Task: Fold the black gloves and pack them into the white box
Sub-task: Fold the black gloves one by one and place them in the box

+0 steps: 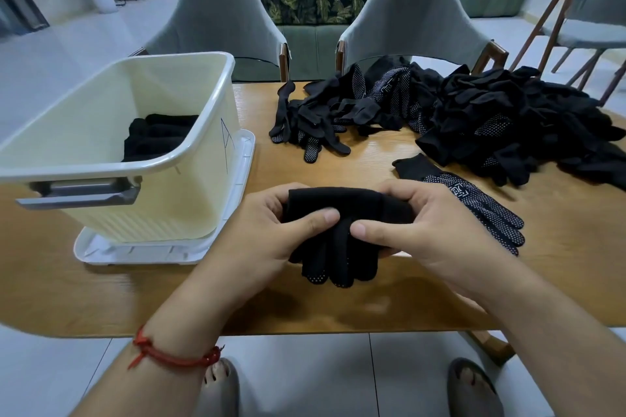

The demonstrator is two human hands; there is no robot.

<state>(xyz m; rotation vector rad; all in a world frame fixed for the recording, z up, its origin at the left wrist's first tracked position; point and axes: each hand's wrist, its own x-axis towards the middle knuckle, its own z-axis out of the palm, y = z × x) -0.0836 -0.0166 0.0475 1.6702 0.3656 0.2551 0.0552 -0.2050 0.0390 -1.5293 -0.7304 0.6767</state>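
Both hands hold a pair of black gloves just above the near edge of the wooden table. My left hand grips its left side with the thumb on top. My right hand grips the right side the same way. The cuff end is folded over and the dotted fingers hang toward me. The white box stands at the left with folded black gloves in its bottom. One loose dotted glove lies flat just right of my right hand.
A big heap of black gloves covers the table's far right, with a smaller pile at the far middle. The box sits on its white lid. Two grey chairs stand behind the table.
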